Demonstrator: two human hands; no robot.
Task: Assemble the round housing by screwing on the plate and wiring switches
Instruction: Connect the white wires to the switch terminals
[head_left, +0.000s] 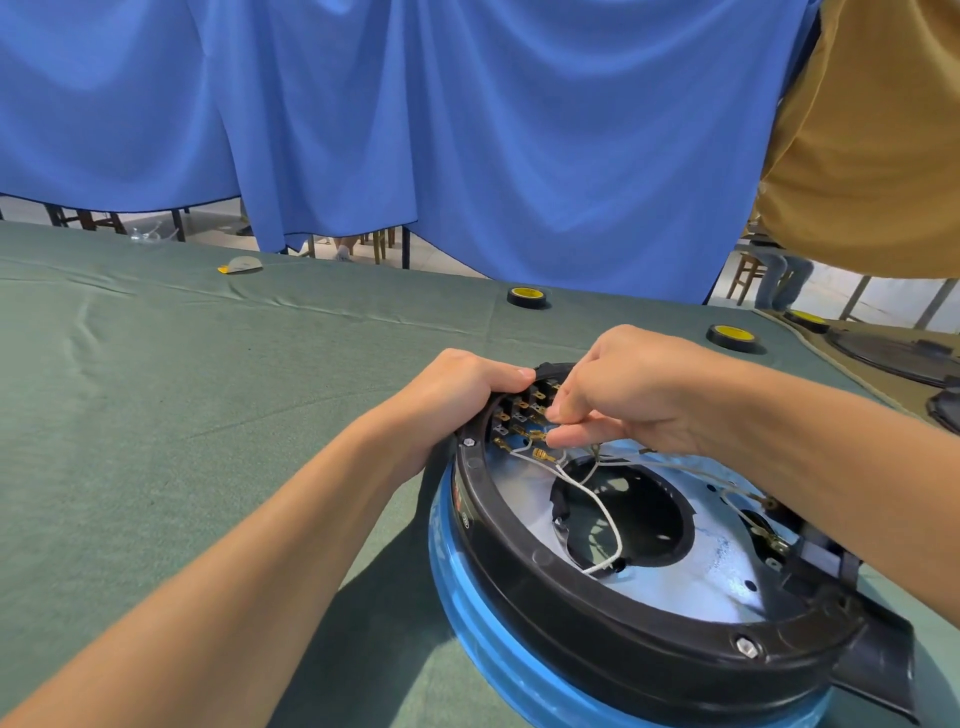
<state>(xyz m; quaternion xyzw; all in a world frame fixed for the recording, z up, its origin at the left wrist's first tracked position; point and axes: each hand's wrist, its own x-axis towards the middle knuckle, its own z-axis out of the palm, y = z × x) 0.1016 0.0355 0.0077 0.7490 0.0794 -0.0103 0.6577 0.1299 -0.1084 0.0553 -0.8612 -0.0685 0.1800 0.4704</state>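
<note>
The fingertips of your right hand press together in a pinch on a wire end right at the switch terminals. Your knuckles hide the tab, so I cannot tell if the connector is seated.

Your left hand curls over the far rim of the round housing, which sits on the table just in front of you with its plate inside.

The tabs stand close together, so a crooked push could bend one or land on its neighbour. A loose connector and the white wire lie under your wrist and could snag. If you ease your left grip, the housing may slide on the green cloth.

Two tape rolls lie beyond, with a blue curtain behind them.
</note>
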